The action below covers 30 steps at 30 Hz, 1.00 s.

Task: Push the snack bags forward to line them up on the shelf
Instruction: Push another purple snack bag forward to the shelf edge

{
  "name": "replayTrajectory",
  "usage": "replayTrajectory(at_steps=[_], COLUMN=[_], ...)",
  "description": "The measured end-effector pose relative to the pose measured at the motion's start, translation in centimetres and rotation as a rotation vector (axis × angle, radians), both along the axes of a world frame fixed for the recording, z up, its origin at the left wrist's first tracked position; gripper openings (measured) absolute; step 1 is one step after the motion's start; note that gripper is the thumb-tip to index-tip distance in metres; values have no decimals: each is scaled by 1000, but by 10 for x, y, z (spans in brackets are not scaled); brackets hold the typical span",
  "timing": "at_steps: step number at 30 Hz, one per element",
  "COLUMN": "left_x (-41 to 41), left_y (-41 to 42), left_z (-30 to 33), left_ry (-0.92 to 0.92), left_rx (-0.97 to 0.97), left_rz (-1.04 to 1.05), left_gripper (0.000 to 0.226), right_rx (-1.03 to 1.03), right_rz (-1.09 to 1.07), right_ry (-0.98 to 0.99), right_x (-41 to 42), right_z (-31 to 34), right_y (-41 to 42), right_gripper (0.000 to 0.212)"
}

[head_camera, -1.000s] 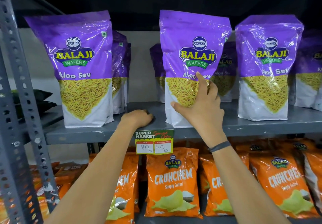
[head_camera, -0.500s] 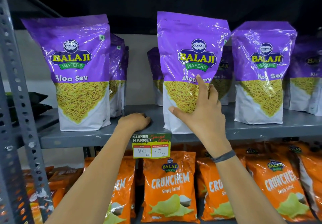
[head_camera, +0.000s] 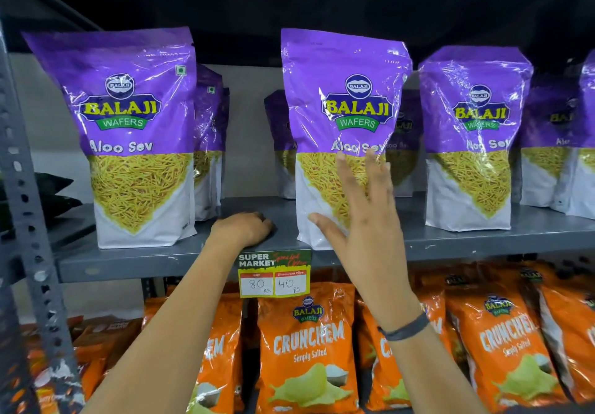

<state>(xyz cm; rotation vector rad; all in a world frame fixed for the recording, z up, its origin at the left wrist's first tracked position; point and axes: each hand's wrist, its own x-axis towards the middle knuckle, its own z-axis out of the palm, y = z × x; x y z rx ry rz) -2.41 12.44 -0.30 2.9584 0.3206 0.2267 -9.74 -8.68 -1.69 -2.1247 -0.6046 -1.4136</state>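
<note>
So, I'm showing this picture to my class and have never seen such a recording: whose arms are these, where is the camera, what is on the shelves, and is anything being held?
There is no machine here. A person wears one camera on the head, looking forward and down, so the arms reaching in are their own. The left hand rests curled on the grey shelf. The right hand is open, fingers spread in front of the middle purple Aloo Sev bag; whether it touches the bag is unclear. Neither hand grips anything. More purple bags stand along the shelf, some further back. A price tag hangs on the shelf edge, and orange Crunchem bags fill the shelf below.
</note>
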Motion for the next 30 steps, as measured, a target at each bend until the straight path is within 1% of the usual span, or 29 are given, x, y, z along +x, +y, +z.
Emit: replayTrajectory(at_steps=[3,10,15,23,30], left_x=[1,2,1,-3,-5], left_y=[1,4,4,-2,-3], left_z=[-1,-2,-1,1,2], left_ry=[9,-18,5,-6,-4], left_rx=[15,6,20,4,-4], left_rz=[-27,-45,-67,-31,-15], left_gripper=[53,53,52,53,54], right_rx=[-63,-65,-59,-62,-31], right_rz=[-62,-113,-112,-91,-65], right_ry=[-8,-83,-108,-65,-68], right_x=[9,24,31,45,52], right_z=[-6,-17,-20,-19,-19], right_y=[4,10,10,14,18], right_gripper=[70,61,60,62,63])
